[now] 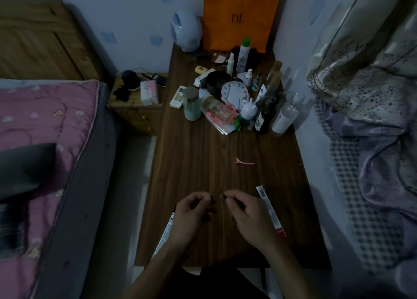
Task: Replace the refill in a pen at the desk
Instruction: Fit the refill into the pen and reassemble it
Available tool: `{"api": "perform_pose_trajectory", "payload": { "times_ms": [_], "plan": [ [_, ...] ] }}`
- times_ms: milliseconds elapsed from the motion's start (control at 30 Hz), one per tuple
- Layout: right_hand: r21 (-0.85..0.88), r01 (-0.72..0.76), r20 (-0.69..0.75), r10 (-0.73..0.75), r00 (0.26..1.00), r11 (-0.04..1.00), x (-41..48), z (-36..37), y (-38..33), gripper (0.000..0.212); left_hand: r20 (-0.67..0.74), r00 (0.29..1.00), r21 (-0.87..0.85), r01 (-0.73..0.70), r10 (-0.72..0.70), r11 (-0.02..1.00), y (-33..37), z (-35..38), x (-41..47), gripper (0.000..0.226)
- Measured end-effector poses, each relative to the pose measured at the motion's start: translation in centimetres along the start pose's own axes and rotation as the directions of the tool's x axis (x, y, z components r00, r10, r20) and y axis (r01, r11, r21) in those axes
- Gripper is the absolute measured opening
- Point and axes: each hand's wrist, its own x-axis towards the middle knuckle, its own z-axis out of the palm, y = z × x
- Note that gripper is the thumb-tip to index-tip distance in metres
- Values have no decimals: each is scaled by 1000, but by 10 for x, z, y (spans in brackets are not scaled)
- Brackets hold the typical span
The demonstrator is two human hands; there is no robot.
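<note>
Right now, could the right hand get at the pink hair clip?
Probably yes. The pink hair clip lies on bare desk just beyond the right hand, nothing between; but that hand pinches a thin dark stick.

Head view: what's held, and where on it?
Right hand pinches a thin dark pen part near one end. Left hand: curled, contents too dark to tell.
</note>
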Motion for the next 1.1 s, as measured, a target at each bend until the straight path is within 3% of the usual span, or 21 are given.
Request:
{"api": "perform_pose_trajectory", "payload": {
  "times_ms": [267,533,1100],
  "plan": [
    [-108,137,93,-127,988,985,-3,-10,-37,22,85,996,-190,-15,31,982,11,-9,-19,40],
    [-279,244,61,-236,970,929,-9,-17,-58,25,93,994,-220,-44,66,975,23,-5,-30,34],
    [-279,272,66,-264,962,921,-10,-19,-68,26,69,995,-292,-47,70,955,32,-4,-34,24]
  ]
}}
